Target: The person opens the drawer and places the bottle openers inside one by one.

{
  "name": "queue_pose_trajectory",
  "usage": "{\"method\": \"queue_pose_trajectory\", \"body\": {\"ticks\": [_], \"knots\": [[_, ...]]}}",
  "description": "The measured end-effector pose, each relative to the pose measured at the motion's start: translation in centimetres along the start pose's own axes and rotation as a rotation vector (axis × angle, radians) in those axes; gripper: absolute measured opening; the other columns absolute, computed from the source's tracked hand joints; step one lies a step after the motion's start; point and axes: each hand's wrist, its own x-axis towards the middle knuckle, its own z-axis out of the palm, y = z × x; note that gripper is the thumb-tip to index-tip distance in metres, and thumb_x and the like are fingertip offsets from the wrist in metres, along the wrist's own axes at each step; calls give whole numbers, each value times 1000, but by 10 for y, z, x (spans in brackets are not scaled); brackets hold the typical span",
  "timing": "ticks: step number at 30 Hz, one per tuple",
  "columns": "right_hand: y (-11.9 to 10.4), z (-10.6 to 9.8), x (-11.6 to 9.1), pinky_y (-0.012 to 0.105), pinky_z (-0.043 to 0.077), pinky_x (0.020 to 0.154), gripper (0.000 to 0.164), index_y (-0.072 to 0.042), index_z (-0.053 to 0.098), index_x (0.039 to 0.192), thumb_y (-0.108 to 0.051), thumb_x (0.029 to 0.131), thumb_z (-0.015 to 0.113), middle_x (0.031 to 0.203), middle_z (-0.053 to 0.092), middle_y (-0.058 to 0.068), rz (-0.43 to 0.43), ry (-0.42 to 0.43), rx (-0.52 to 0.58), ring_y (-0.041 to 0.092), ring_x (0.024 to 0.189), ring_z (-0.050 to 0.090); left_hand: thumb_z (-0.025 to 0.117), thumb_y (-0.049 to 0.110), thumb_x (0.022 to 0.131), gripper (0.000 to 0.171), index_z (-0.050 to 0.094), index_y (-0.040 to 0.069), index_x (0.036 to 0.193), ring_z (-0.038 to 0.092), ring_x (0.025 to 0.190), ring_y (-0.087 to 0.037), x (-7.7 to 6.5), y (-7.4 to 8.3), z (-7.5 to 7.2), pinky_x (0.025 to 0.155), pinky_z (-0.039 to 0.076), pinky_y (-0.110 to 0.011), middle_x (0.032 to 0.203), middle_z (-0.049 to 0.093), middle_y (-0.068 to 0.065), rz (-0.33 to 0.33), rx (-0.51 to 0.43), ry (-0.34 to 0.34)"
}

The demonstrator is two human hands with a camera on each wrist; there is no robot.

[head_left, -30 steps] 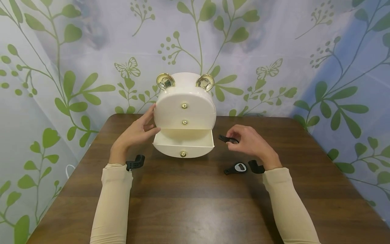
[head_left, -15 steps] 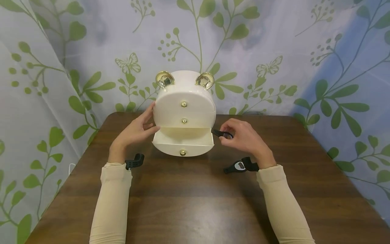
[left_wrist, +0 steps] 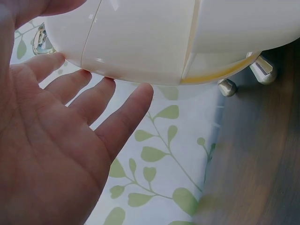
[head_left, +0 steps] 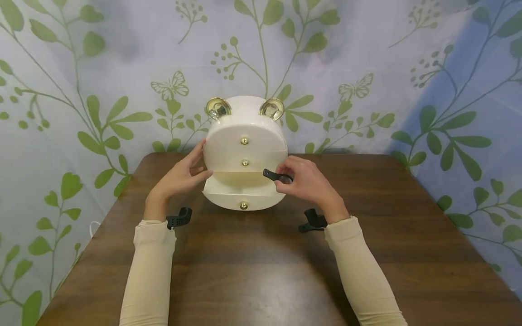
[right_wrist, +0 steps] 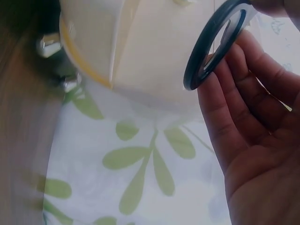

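A white rounded box with gold ears stands on the table, its bottom drawer pulled out. My left hand rests on the box's left side; in the left wrist view its fingertips touch the curved wall with the fingers nearly straight. My right hand pinches a black bottle opener by its round end, above the right part of the open drawer. In the right wrist view the bottle opener shows its ring and metal insert between thumb and fingers. A second black bottle opener lies on the table, mostly hidden behind the right wrist strap.
The brown wooden table stands against a leaf-printed curtain. Two closed drawers with gold knobs sit above the open one. Black straps are on both wrists. A white cord shows beyond the left table edge.
My right hand has moved left with the bottle opener, from beside the box to above the open drawer. The right wrist strap now covers most of the second opener. My left hand stays put.
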Motion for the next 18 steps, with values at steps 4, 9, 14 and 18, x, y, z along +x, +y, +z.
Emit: {"method": "queue_pose_trajectory", "body": {"ticks": [4,9,14,18], "knots": [[-6,9,5,28,49,74,14,-21,63,89,-24,77,69,91,64,-1,-2,25,6,15,82,63,62,25,95,86,3,30,156,35,140,-34,-1,3,-2,111,34,-51,162,5,8,-7,-17,-3],[-13,22,11,27,49,75,14,-21,63,89,-25,77,68,90,61,-7,-11,40,-33,11,84,61,64,34,93,86,2,46,151,42,136,-32,3,-15,-3,108,37,-49,159,6,19,-10,-5,6],[-15,34,16,27,49,78,14,-20,63,89,-27,77,68,91,61,-8,-26,23,-55,10,85,62,64,40,92,85,1,52,149,44,134,-30,4,-24,-4,105,41,-48,157,5,24,-11,11,5],[-15,43,20,27,50,77,15,-18,64,89,-27,77,68,89,62,-6,-34,-3,-75,12,83,62,64,39,91,86,1,51,149,45,134,-30,4,-25,-4,105,42,-48,158,5,21,-19,15,5]]}}
